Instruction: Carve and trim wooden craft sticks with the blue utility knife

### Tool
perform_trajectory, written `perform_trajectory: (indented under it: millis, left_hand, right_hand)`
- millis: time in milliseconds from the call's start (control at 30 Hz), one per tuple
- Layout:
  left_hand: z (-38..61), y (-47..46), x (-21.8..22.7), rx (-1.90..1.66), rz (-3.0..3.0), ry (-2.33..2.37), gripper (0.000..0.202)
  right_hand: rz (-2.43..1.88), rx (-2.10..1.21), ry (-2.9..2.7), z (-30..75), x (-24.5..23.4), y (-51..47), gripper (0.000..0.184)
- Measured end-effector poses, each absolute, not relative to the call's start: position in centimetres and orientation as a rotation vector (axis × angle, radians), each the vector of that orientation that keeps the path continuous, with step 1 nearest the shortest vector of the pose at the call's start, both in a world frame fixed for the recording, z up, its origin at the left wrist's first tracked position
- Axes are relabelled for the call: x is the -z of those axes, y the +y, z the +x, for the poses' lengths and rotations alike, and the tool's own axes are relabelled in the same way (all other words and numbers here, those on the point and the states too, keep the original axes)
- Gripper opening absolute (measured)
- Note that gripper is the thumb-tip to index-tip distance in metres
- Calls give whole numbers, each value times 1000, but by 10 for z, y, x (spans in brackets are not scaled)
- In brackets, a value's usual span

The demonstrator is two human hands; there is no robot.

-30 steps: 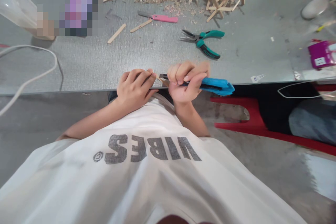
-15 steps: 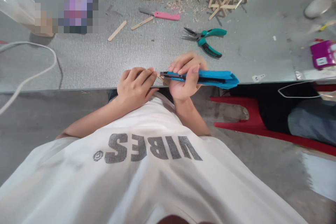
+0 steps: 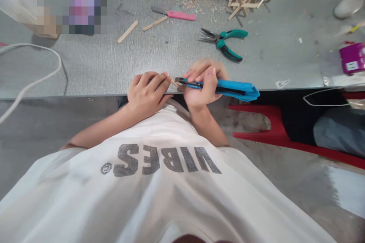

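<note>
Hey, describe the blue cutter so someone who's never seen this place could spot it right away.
Find the grey table, then its near edge, just beyond the white shirt. There, the right hand grips the cutter, whose blade points toward the left hand. Its bright blue handle sets it apart from the pink-handled tool and the green-and-black pliers, both lying farther back on the table.

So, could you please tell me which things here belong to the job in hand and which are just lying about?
In the job:
- blue cutter, in the right hand
- wooden stick, between the cutter and left hand
- piled sticks, probably related

Apparently just lying about:
- pink-handled tool
- green-handled pliers
- purple box
</note>
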State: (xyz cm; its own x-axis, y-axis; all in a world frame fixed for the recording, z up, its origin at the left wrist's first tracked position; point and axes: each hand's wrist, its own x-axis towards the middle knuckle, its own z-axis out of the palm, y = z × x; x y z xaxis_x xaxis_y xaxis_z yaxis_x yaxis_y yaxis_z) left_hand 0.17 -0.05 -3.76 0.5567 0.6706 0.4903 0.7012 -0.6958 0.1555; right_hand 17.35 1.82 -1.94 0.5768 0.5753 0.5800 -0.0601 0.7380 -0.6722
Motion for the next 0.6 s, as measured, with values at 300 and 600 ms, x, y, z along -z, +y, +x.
perform_trajectory:
  millis: [300,600]
  left_hand:
    - [3,-1,36,819,-2790,-1293,64]
    - [3,0,32,789,-2789,-1272,62]
  right_hand:
    - [-698,-357,-826,163,14,16,62]
    - [-724,-507,-965,185,17,27,67]
